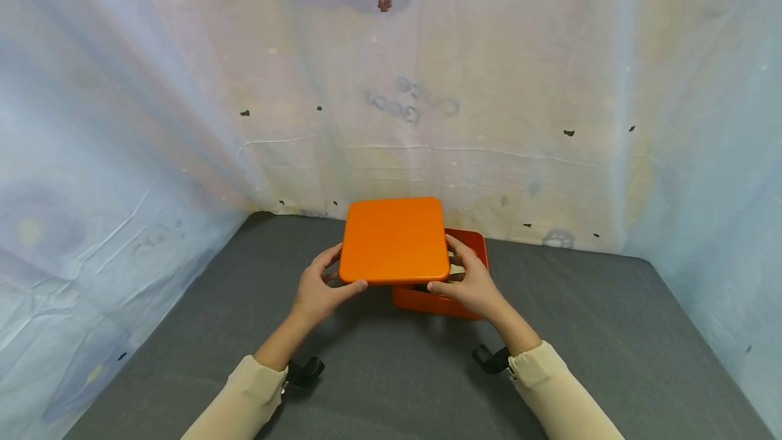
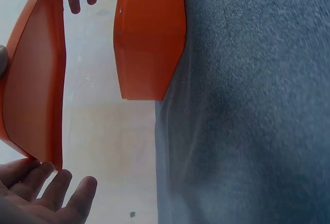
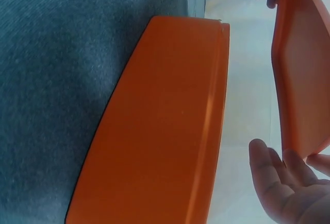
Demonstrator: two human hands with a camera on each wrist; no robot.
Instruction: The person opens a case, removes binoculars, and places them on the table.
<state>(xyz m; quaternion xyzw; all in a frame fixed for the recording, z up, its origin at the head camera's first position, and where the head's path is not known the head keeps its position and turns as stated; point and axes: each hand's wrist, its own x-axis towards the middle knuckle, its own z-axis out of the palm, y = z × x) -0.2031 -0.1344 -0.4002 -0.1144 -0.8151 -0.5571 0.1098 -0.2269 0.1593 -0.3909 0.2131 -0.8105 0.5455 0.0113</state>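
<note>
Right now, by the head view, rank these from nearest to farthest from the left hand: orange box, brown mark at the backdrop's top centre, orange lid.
1. Orange lid: held in the left hand.
2. Orange box: to the right, partly hidden by the lid.
3. Brown mark: far off, high on the backdrop.
</note>
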